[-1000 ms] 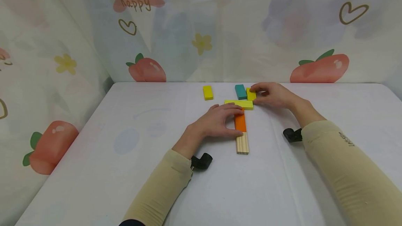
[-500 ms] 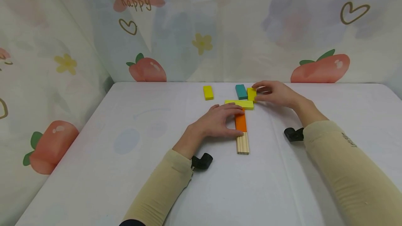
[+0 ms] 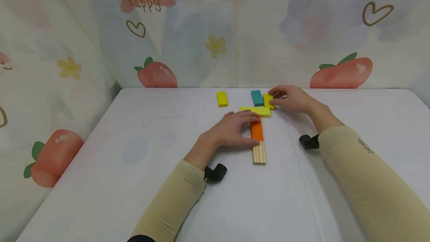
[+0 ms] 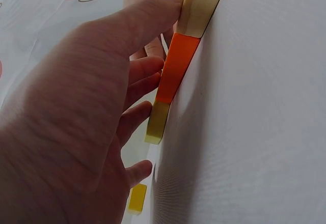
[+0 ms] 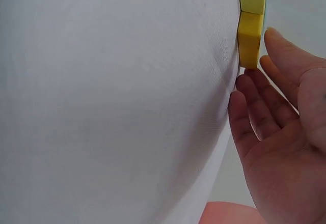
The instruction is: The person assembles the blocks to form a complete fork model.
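Lying near the far edge of the table (image 3: pixel 275 204): 1 yellow block (image 3: pixel 267 101), at the fingertips of the right hand (image 3: pixel 292 99). Teal block (image 3: pixel 257 98) just beside it on the left, blocking that flank. Lime block (image 3: pixel 264 112), longer, laid crosswise at its near end. Right side taken up by the fingers themselves.

Right fingers loosely bent, thumb apart from the rest; right wrist view puts the block's end right by the fingertips. Cannot tell how firmly they press, if at all.

Toward the person: orange block (image 3: pixel 256 132), its far end at the lime block, then plain wood block (image 3: pixel 259 156) end to end with it. The 3 make a T. Left hand (image 3: pixel 231 128) on their left side, fingers spread, thumb at the wood block, others reaching along to the lime, hiding part of it and of the orange from the head view.

Farther out: 2nd yellow block (image 3: pixel 222 99), left of the teal, well apart from it. Cream sleeves (image 3: pixel 173 197) on both arms, 1 black mount (image 3: pixel 216 173) at each wrist. Behind, patterned cloth (image 3: pixel 252 10) with hearts, flowers, red fruit.
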Available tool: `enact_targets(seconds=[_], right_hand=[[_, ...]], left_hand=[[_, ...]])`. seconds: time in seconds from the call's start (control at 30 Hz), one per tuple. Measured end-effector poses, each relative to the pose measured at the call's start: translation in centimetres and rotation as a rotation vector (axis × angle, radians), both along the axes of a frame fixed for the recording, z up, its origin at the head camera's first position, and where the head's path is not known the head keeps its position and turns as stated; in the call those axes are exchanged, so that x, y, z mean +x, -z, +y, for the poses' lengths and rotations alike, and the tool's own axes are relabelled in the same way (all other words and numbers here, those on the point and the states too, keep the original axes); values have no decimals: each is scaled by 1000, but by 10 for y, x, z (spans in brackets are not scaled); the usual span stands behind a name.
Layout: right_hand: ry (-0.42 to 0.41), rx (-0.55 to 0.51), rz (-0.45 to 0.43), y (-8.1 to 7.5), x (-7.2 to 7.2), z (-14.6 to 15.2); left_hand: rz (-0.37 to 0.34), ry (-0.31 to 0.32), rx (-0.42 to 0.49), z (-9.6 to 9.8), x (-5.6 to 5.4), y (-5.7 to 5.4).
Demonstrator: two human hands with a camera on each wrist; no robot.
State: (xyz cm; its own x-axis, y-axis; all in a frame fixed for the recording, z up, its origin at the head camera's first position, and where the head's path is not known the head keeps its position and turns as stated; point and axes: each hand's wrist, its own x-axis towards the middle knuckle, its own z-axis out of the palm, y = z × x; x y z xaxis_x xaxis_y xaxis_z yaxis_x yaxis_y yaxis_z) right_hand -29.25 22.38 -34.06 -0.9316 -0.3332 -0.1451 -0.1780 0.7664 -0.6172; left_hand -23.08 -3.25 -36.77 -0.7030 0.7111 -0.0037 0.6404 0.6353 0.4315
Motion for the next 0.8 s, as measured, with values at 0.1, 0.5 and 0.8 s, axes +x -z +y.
enact_targets(seconds=[0.1,0.5,0.8], right_hand=[[-2,0,3,0,0,-1],[6,7,-13,1,0,-1],[7,2,-18,1,1,-2]], left_hand=[[-1,1,3,0,0,0],[-8,-5,-3,0,0,0],[-1,-2,-4,-1,0,0]])
